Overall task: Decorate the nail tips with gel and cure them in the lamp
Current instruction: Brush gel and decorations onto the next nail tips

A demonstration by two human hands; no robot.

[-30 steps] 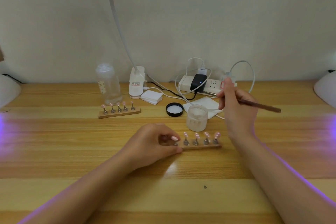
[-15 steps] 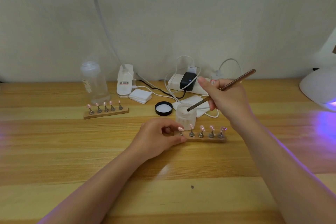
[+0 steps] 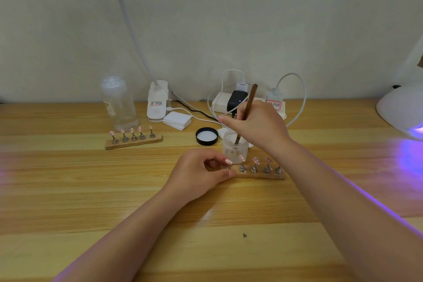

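Observation:
A wooden strip (image 3: 261, 175) with several pink nail tips on metal stands lies at the table's middle. My left hand (image 3: 201, 173) pinches its left end between thumb and fingers. My right hand (image 3: 258, 127) grips a brown brush (image 3: 248, 107) held nearly upright, its tip dipped into a small frosted open jar (image 3: 234, 151) just behind the strip. A second strip of nail tips (image 3: 134, 138) sits at the back left. The white curing lamp (image 3: 400, 112) glows purple at the right edge.
The jar's black lid (image 3: 206, 136) lies beside it. A clear bottle (image 3: 119, 104), a desk lamp base (image 3: 157, 104), white pads (image 3: 177, 120) and a power strip (image 3: 249, 104) with cables line the back wall.
My right hand swung the brush from pointing right to nearly upright and lowered its tip into the jar. The view shifted right. My left hand stayed on the strip.

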